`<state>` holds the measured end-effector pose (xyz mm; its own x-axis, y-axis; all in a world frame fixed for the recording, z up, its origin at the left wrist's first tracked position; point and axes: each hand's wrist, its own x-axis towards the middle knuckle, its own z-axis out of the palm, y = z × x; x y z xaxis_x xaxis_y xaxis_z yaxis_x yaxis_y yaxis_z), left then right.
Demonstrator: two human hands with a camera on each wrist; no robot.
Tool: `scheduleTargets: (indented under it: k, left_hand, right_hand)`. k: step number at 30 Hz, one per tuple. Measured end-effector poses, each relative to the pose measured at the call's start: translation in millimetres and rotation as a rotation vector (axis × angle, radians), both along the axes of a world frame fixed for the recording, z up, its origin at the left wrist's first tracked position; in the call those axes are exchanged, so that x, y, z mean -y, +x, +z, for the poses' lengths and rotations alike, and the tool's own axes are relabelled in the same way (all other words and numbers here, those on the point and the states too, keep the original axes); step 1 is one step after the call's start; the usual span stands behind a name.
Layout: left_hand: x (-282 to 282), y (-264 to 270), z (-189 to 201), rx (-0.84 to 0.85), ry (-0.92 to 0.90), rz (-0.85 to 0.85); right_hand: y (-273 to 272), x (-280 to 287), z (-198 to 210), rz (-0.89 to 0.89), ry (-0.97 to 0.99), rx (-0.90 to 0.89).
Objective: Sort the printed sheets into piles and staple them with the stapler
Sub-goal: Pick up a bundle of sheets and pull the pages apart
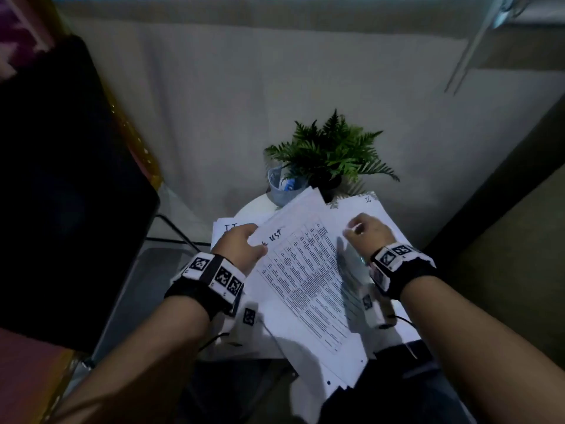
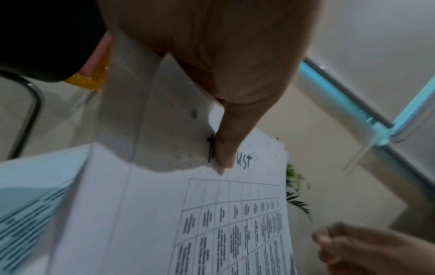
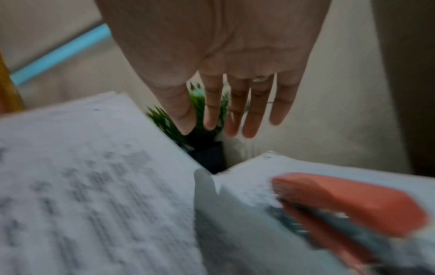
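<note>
Fingers of the right hand point(image 3: 223, 61) hang straight and slightly apart in the right wrist view, holding nothing; a ring sits on one of them. From the head camera that hand point(image 1: 368, 229) hovers over the right edge of the printed sheets point(image 1: 308, 276), its fingers looking more curled there. The left hand point(image 1: 241, 247) pinches the top-left corner of those sheets, thumb point(image 2: 226, 148) pressed on top beside the handwritten letters "UST", the other fingers hidden beneath the paper.

The held sheets, a thick bundle with a printed table on the top page, are tilted up off the small round white table point(image 1: 253, 206) and cover most of it. Left of the bundle, on the table, lies another pile of sheets point(image 1: 227, 228) with handwriting at its top. Right of the bundle lies a further pile point(image 1: 371, 206), and the orange stapler point(image 3: 353, 204) rests on that pile, just beside the bundle's right edge; it is blurred. Behind the bundle, at the table's far edge, stand a potted fern point(image 1: 328, 151) and a small grey cup point(image 1: 281, 185) to the fern's left.
</note>
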<state>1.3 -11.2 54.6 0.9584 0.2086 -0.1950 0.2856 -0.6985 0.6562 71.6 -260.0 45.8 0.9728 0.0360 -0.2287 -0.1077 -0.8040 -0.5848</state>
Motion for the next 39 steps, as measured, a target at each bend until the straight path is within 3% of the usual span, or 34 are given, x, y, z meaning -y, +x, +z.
scheduleTargets:
  k: [5, 14, 18, 26, 39]
  left_hand:
    - [18.1, -31.6, 37.2, 0.108, 0.029, -0.075]
    - [38.5, -69.0, 74.0, 0.218, 0.136, -0.182]
    - [42.9, -83.3, 86.1, 0.265, 0.245, -0.221]
    - [42.8, -92.0, 92.0, 0.383, 0.262, -0.258]
    - [34.5, -92.5, 91.8, 0.433, 0.346, -0.308]
  right_hand:
    - [-33.6, -42.4, 48.8, 0.044, 0.38, -0.044]
    - [-79.8, -57.6, 82.3, -0.11, 0.659, -0.175]
    - [-90.3, -55.4, 92.0, -0.205, 0.72, -0.211]
    - [-99.1, -55.8, 97.2, -0.28, 0.843, -0.268]
    - [-103.3, -59.3, 104.9, -0.226, 0.864, -0.233]
